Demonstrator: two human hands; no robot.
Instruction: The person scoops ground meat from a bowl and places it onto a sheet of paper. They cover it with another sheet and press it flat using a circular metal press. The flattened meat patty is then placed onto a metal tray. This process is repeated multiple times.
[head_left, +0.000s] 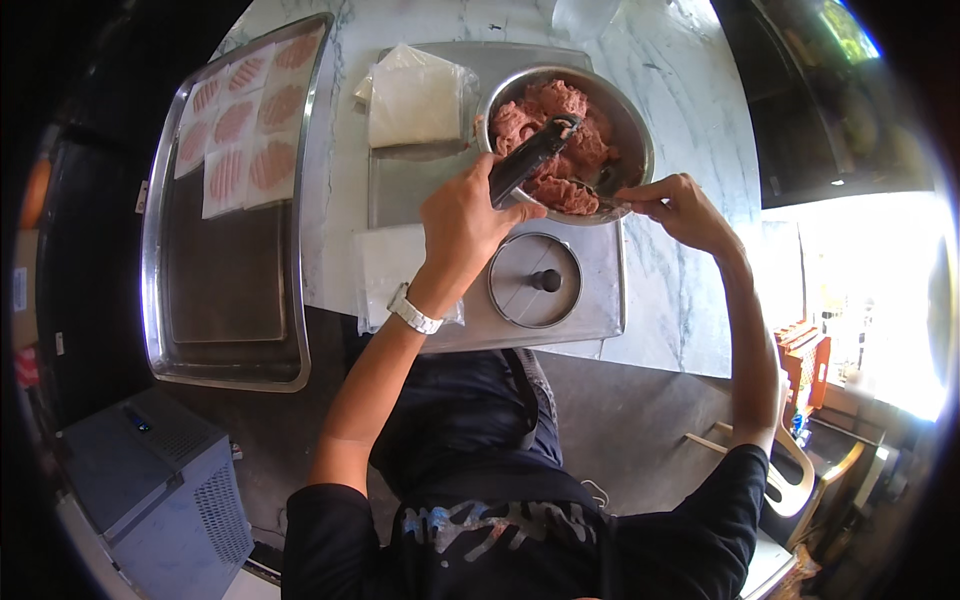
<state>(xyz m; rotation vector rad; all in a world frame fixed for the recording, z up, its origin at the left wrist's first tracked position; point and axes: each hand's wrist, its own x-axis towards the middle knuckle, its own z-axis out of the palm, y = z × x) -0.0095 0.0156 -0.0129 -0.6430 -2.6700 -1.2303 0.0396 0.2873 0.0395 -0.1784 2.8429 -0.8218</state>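
Observation:
In my left hand (465, 214) is a dark, elongated tool (525, 159), held slanting over a steel bowl (642, 142); its far end carries a smear of meat. Pink ground meat (559, 97) fills much of the bowl. My right hand (679, 210) pinches the handle of a spoon at the bowl's right rim. A lump of meat (564, 196) rests on that spoon, whose head is mostly hidden. Just below the bowl, a round metal patty press (534, 304) with a black knob stands on a metal tray (600, 300).
To the left, a deep steel tray (225, 277) holds several flat patties (234, 122) on white paper squares. A stack of wrapped paper sheets (415, 101) lies left of the bowl, and another packet of sheets (390, 262) sits partly behind my left forearm. Beneath is a marble-patterned table (690, 292).

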